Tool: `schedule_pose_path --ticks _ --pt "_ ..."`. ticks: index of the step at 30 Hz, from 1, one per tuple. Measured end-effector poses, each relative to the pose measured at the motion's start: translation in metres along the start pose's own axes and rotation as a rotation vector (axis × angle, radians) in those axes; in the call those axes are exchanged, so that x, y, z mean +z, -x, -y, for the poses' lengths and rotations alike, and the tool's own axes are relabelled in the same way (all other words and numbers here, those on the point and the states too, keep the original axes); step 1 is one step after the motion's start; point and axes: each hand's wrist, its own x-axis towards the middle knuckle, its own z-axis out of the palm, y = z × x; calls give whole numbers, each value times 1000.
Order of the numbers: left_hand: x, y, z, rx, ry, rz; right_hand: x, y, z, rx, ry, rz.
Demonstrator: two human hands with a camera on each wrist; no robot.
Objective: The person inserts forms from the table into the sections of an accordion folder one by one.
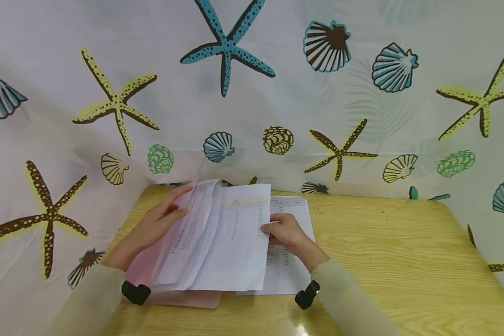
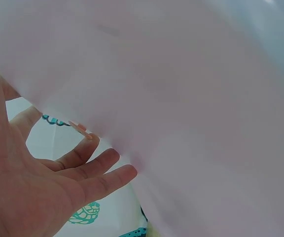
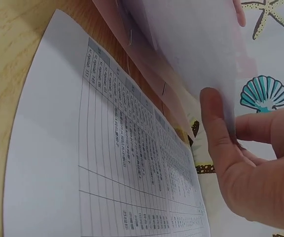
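Observation:
A pink folder (image 1: pixel 201 300) lies spread on the table with a stack of printed sheets (image 1: pixel 231 252) in it. My right hand (image 1: pixel 291 232) pinches the right edge of the stack, thumb on the printed face and fingers underneath; the right wrist view shows the raised sheets (image 3: pixel 191 44) in that grip. Beneath them, a separate printed table sheet (image 1: pixel 291 275) lies flat, partly covered. My left hand (image 1: pixel 157 224) is at the left side of the folder, its fingers fairly straight and spread. In the left wrist view its fingertips touch the edge of a pale pinkish sheet (image 2: pixel 181 108).
The wooden table (image 1: pixel 382 252) extends to the right of the papers. A white curtain (image 1: pixel 277 102) with starfish and shell prints hangs behind the table and along both sides. A black wrist device (image 1: pixel 136 293) is strapped over the left sleeve, and another (image 1: pixel 307 295) over the right.

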Motion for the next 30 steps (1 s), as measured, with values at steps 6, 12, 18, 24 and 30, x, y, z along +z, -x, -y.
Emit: schedule_pose_path --ticks 6,12,18,24,30 --pt "-1 1 -2 -10 0 2 -4 2 4 27 55 60" --pt "-2 0 -4 -6 -7 0 -11 2 5 24 64 130" --pt "-1 0 -2 -3 -4 2 -9 1 2 8 34 118" --pt "0 1 0 -10 0 1 0 -2 2 -1 22 104" --pt "0 1 1 -21 0 -1 11 -4 4 -22 11 114"
